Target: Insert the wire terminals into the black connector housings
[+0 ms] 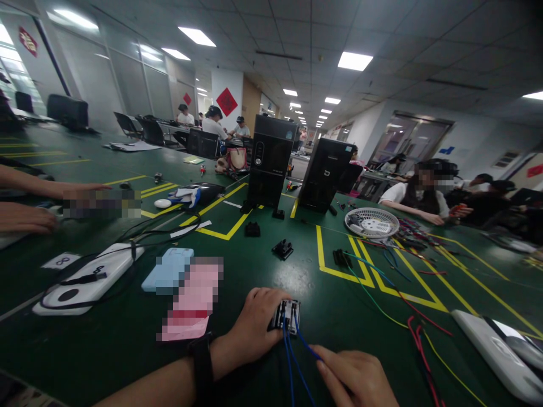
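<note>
Green tabletop (241, 268) marked with yellow tape (345, 275) fills a lit, open workroom. Near its front edge, the left hand (250, 325), palm down, grips a small black-and-silver rectangular block (291, 316) between fingers and thumb; at the block's 5 o'clock, the right hand (356, 376) pinches one of several thin blue wires (303, 339) leading to it. The wire work appears to call for a steady left grip and a light, aligned right pinch. Outward lie a pink rectangular item (193, 299) at 9 o'clock, a black plastic piece (282, 249) at 12, a white plastic basket (372, 223) at 1, and, beyond, a black computer tower (271, 164) at 12.
</note>
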A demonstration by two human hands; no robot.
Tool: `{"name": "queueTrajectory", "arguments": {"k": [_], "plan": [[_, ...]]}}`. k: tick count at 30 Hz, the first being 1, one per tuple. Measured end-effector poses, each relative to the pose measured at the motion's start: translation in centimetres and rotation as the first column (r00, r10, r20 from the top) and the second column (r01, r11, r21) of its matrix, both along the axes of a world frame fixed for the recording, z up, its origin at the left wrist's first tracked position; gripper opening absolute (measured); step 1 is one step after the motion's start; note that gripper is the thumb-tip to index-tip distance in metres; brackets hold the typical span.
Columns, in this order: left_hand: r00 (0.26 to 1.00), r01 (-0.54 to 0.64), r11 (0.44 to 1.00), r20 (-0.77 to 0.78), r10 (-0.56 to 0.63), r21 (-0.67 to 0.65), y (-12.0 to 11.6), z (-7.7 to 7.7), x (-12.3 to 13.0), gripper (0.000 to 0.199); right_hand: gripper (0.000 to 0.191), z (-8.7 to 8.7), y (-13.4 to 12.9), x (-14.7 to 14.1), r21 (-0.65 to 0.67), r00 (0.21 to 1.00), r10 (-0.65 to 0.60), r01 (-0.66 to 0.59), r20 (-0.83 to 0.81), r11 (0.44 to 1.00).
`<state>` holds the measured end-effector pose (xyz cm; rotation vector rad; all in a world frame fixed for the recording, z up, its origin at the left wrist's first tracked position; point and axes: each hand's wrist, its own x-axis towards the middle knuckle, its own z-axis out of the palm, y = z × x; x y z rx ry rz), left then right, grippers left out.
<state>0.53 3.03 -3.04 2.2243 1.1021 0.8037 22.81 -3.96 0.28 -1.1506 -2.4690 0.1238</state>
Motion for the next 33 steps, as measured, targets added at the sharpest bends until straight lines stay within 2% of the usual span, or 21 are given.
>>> {"name": "queueTrajectory", "arguments": {"k": [3, 6, 9, 12, 14, 17, 19, 22, 25, 27, 30, 33], "plan": [[1.0, -0.008, 1.0, -0.005, 0.008, -0.001, 0.2, -0.3, -0.1, 0.044, 0.029, 0.0, 0.1, -0.3, -0.256, 0.989, 0.024, 0.015, 0.147, 0.967], [1.0, -0.015, 1.0, -0.002, 0.015, -0.001, 0.3, -0.5, -0.1, 0.044, 0.028, -0.4, 0.2, -0.2, -0.292, 0.983, -0.009, 0.064, 0.184, 0.954], [1.0, -0.025, 1.0, -0.004, 0.025, -0.014, 0.2, -0.4, 0.0, 0.043, 0.027, -0.8, 0.2, 0.2, -0.083, 0.997, -0.07, 0.072, 0.021, 0.994], [1.0, 0.003, 1.0, -0.015, -0.003, -0.007, 0.0, -0.1, 0.1, 0.044, 0.026, -0.9, 0.2, 0.7, 0.183, 0.986, -0.052, 0.081, -0.158, 0.98], [1.0, 0.015, 1.0, -0.021, -0.015, -0.001, -0.1, 0.0, 0.1, 0.045, 0.024, -0.9, 0.2, 0.8, 0.251, 0.983, -0.02, 0.066, -0.183, 0.966], [1.0, 0.004, 1.0, -0.027, -0.004, -0.013, 0.0, 0.0, 0.0, 0.044, 0.024, -0.9, 0.2, 0.8, 0.271, 0.988, 0.019, 0.023, -0.153, 0.962], [1.0, -0.007, 1.0, -0.021, 0.007, -0.013, 0.1, -0.1, -0.1, 0.044, 0.027, -1.0, 0.1, 0.6, 0.227, 0.994, 0.04, -0.016, -0.102, 0.974], [1.0, -0.018, 1.0, -0.01, 0.018, -0.01, 0.2, -0.2, -0.1, 0.044, 0.03, -1.1, 0.1, 0.2, 0.02, 0.996, 0.068, -0.069, 0.059, 0.997], [1.0, -0.023, 1.0, -0.009, 0.022, -0.011, 0.2, -0.2, -0.1, 0.043, 0.028, -1.3, 0.3, 0.0, -0.2, 0.975, 0.053, -0.009, 0.215, 0.98], [1.0, -0.026, 1.0, -0.011, 0.026, -0.012, 0.2, -0.2, 0.0, 0.043, 0.027, -1.4, 0.4, -0.1, -0.244, 0.972, 0.021, 0.038, 0.234, 0.969], [0.999, -0.031, 0.999, -0.014, 0.03, -0.017, 0.3, -0.3, -0.1, 0.042, 0.028, -1.2, 0.4, 0.0, -0.141, 0.992, -0.027, 0.045, 0.127, 0.989], [0.999, -0.031, 0.999, -0.011, 0.031, -0.02, 0.4, -0.4, -0.1, 0.044, 0.028, -0.2, 0.0, 0.3, 0.155, 0.994, -0.055, 0.07, -0.097, 0.985]]}}
